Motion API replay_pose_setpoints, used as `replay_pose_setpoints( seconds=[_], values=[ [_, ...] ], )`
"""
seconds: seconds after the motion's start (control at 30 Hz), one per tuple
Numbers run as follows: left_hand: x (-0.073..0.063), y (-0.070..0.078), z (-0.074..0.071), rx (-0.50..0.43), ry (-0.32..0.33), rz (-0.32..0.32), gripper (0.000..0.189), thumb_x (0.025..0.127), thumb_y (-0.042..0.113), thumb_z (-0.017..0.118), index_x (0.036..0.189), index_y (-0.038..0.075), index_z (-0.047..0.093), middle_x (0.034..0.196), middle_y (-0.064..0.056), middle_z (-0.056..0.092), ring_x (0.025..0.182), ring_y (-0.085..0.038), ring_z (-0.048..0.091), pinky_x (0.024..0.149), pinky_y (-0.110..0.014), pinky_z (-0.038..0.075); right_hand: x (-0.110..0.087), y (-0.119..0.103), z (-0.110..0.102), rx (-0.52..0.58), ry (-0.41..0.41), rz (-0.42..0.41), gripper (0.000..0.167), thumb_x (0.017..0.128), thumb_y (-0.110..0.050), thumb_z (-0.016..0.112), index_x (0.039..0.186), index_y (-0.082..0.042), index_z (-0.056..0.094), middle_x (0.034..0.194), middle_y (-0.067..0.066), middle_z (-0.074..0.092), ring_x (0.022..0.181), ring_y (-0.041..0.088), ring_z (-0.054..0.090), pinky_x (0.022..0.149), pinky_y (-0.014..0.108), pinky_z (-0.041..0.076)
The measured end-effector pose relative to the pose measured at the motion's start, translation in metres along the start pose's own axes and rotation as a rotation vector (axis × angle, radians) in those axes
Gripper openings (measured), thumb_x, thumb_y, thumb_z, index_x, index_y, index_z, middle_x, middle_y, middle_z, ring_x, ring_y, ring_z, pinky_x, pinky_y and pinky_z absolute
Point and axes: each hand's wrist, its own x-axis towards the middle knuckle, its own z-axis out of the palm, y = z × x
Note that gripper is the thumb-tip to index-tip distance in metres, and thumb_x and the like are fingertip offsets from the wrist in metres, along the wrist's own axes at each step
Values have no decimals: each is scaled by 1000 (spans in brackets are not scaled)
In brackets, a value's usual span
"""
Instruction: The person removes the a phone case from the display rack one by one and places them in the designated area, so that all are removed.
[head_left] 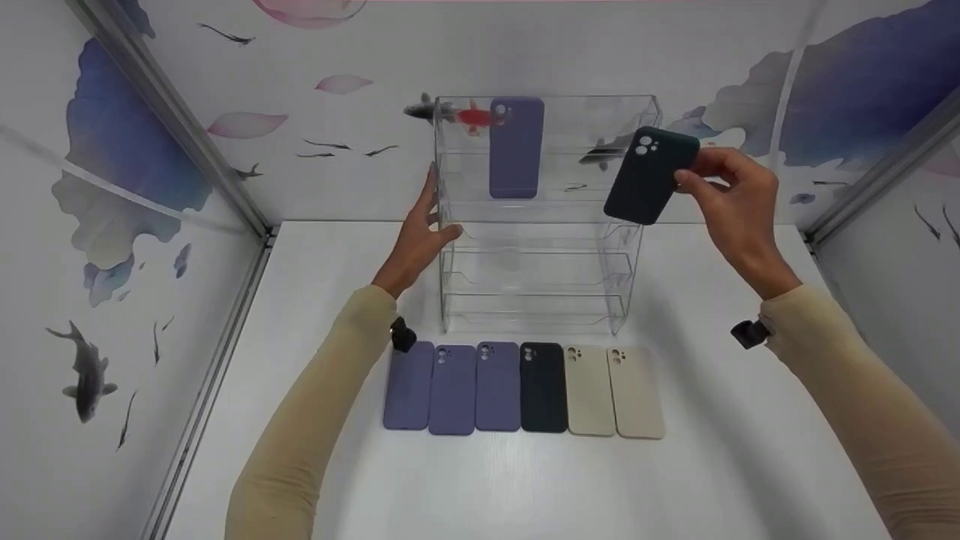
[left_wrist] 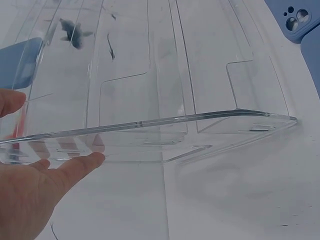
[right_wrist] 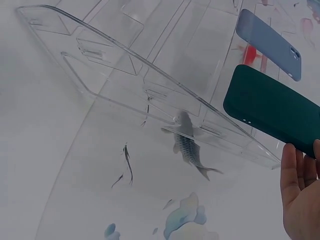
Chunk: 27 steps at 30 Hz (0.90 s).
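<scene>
A clear acrylic tiered rack [head_left: 536, 262] stands on the white table. My left hand [head_left: 416, 244] rests against its left side panel, thumb at the front edge and fingers along the outside, as the left wrist view also shows. My right hand [head_left: 739, 206] pinches a dark green phone case [head_left: 651, 176] by its right edge, in front of the rack's upper right corner. The case leans with its camera cutouts at the top. A purple phone case [head_left: 516, 148] stands upright on the top tier, left of the green one; the right wrist view [right_wrist: 270, 45] shows both.
In front of the rack lies a row of phone cases: several purple ones [head_left: 451, 390], a dark one [head_left: 544, 388] and two cream ones [head_left: 591, 390]. Walls printed with fish and petals enclose the table [head_left: 510, 487] at the back and sides.
</scene>
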Motion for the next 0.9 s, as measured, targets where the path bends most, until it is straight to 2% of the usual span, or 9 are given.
replay_pose_setpoints(
  seconds=[0.17,0.4,0.53,0.7,0.9],
  values=[
    [0,0,1,41,6,13,101,108,13,69,178,38,0,185,5,5,166,-29,28,127,-49,39,-4,2,-1,-14,-11,-19,20,103,-4,79,123,-1,80,109,6,75,96,13,75,90,18,60],
    [1,1,3,46,19,12,100,108,13,68,178,35,1,185,8,6,168,-20,21,130,-44,33,-8,4,-2,-47,-22,-16,20,103,-5,78,123,-2,80,109,5,75,97,11,75,91,17,59],
    [1,3,4,59,25,-15,99,107,14,68,178,36,2,185,5,12,165,-24,29,129,-46,34,-8,7,-3,-36,-13,-6,21,102,-1,78,123,0,80,106,5,74,95,9,76,89,17,59],
    [2,3,4,55,30,-18,97,108,12,66,178,36,3,185,0,16,162,-30,36,128,-49,36,-10,10,-3,-26,-11,12,20,101,0,79,121,0,80,105,6,75,94,9,76,88,17,60],
    [1,3,4,39,30,9,96,109,14,67,178,34,4,185,5,13,166,-21,27,130,-43,33,-14,10,-5,-27,-25,12,19,103,-4,79,121,0,80,105,5,74,94,11,76,90,18,60]
  ],
)
